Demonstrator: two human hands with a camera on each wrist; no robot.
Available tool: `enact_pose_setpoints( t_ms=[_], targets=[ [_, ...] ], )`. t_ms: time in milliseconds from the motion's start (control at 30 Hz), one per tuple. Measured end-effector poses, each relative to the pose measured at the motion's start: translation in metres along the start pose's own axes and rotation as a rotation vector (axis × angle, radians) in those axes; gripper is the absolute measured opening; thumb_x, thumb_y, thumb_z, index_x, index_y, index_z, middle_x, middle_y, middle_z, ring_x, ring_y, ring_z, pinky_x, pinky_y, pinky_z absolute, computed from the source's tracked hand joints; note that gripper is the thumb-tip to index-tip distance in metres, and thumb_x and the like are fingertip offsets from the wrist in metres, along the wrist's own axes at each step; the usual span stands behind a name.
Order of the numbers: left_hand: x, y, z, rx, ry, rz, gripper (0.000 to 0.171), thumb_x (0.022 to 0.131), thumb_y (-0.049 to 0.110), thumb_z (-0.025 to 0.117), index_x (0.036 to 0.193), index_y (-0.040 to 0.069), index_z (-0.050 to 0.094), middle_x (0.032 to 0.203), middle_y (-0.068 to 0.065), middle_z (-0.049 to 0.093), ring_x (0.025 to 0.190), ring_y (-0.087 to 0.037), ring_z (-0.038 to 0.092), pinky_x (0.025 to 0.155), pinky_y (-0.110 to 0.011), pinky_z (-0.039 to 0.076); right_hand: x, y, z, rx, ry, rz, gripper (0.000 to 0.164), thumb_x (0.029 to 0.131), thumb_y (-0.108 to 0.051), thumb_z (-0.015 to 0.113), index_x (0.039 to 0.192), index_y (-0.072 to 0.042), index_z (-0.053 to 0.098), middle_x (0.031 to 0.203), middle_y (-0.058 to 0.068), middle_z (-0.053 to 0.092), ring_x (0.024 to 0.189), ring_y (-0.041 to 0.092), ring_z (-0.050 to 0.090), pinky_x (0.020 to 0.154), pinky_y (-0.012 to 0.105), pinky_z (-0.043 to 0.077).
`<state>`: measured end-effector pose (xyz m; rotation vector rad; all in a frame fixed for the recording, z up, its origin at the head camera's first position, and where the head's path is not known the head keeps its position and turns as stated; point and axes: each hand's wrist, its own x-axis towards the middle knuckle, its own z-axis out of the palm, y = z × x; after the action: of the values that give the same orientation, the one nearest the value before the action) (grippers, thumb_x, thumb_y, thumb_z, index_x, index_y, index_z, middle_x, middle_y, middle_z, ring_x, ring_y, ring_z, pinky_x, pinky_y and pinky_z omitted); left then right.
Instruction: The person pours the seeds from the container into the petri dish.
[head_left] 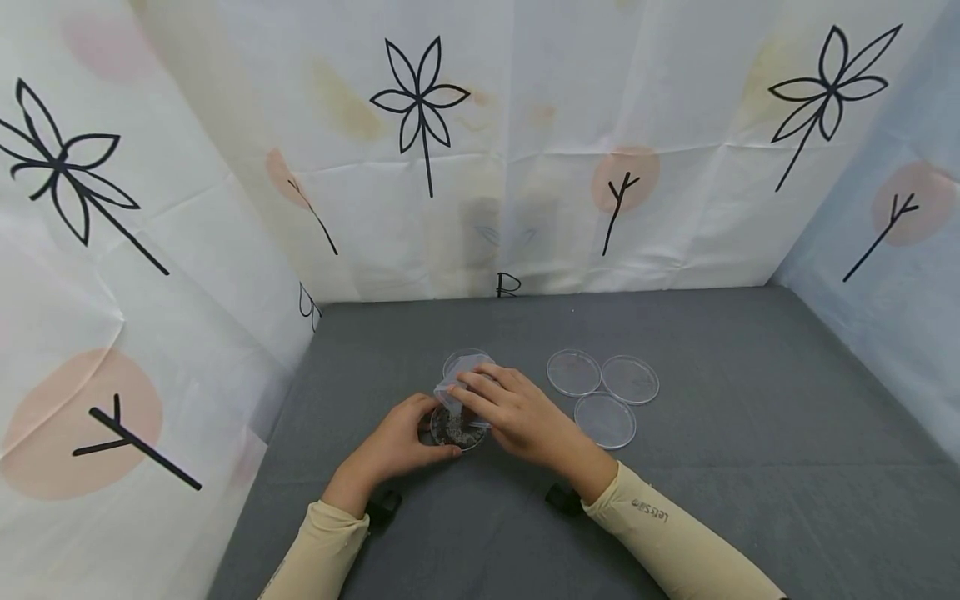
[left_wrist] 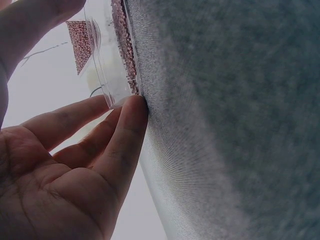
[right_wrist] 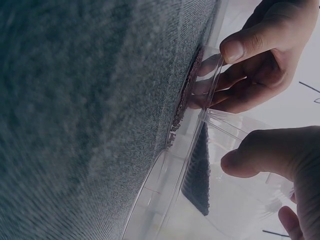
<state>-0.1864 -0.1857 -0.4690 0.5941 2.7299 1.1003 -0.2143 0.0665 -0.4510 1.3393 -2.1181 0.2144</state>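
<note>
My left hand holds a round clear petri dish by its sides, thumb on the near edge and fingers on the far edge. Small grains, reddish brown in the left wrist view, lie in the dish, which stands on the cloth. Above it, my right hand grips a clear plastic bag tilted over the dish. Dark grains have gathered in the bag's low corner. The bag's mouth is partly hidden behind my right fingers.
Just behind the bag is another clear dish, partly covered by it. Three clear dishes lie close together on the right. Grey cloth covers the table, and printed white curtains hang behind and at both sides.
</note>
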Motion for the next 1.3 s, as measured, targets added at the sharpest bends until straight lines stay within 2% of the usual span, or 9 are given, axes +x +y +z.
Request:
enact_pose_setpoints(
  t_ms=[267, 467, 600, 867, 1100, 1300],
  targets=[
    [0.0, 0.0, 0.0, -0.001, 0.007, -0.027, 0.074, 0.086, 0.032, 0.092, 0.147, 0.004, 0.061, 0.13, -0.013, 0.064, 0.117, -0.027, 0.066, 0.099, -0.046, 0.059, 0.0, 0.005, 0.002, 0.052, 0.04, 0.027, 0.079, 0.075, 0.005, 0.082, 0.149, -0.012, 0.059, 0.144, 0.008, 0.064, 0.133, 0.03, 0.059, 0.102, 0.045, 0.055],
    [-0.001, 0.001, 0.0, 0.004, 0.011, -0.067, 0.08, 0.085, 0.033, 0.092, 0.149, -0.001, 0.058, 0.134, -0.015, 0.064, 0.121, -0.03, 0.066, 0.101, -0.047, 0.059, 0.001, 0.009, -0.003, 0.103, 0.048, 0.107, 0.083, 0.071, 0.004, 0.083, 0.149, -0.01, 0.059, 0.144, 0.011, 0.063, 0.132, 0.032, 0.059, 0.11, 0.046, 0.052],
    [0.0, 0.001, 0.001, 0.008, 0.008, -0.077, 0.082, 0.085, 0.033, 0.092, 0.15, -0.002, 0.056, 0.137, -0.016, 0.063, 0.123, -0.031, 0.066, 0.102, -0.046, 0.059, 0.001, 0.013, -0.006, 0.158, 0.038, 0.179, 0.087, 0.068, -0.002, 0.09, 0.149, -0.009, 0.059, 0.145, 0.01, 0.063, 0.132, 0.031, 0.058, 0.111, 0.047, 0.051],
    [0.001, 0.001, 0.001, 0.017, 0.014, -0.073, 0.082, 0.084, 0.034, 0.093, 0.149, -0.002, 0.057, 0.136, -0.015, 0.063, 0.121, -0.029, 0.066, 0.101, -0.045, 0.059, -0.002, 0.027, -0.012, 0.28, 0.049, 0.314, 0.091, 0.068, -0.013, 0.096, 0.15, -0.008, 0.057, 0.147, 0.01, 0.061, 0.132, 0.032, 0.054, 0.11, 0.051, 0.05],
    [0.003, -0.001, 0.001, 0.007, -0.001, -0.075, 0.084, 0.084, 0.035, 0.093, 0.149, -0.002, 0.057, 0.133, -0.017, 0.063, 0.121, -0.031, 0.066, 0.101, -0.045, 0.06, -0.006, 0.04, -0.022, 0.365, 0.084, 0.432, 0.09, 0.07, -0.013, 0.095, 0.152, -0.007, 0.056, 0.148, 0.012, 0.06, 0.134, 0.036, 0.052, 0.107, 0.056, 0.05],
    [0.003, 0.0, -0.001, -0.007, 0.0, -0.074, 0.084, 0.085, 0.038, 0.092, 0.149, -0.002, 0.057, 0.136, -0.017, 0.063, 0.122, -0.031, 0.066, 0.1, -0.046, 0.06, -0.01, 0.048, -0.027, 0.419, 0.068, 0.529, 0.091, 0.075, -0.022, 0.096, 0.154, -0.01, 0.054, 0.149, 0.013, 0.058, 0.134, 0.037, 0.051, 0.107, 0.058, 0.049]
  ],
)
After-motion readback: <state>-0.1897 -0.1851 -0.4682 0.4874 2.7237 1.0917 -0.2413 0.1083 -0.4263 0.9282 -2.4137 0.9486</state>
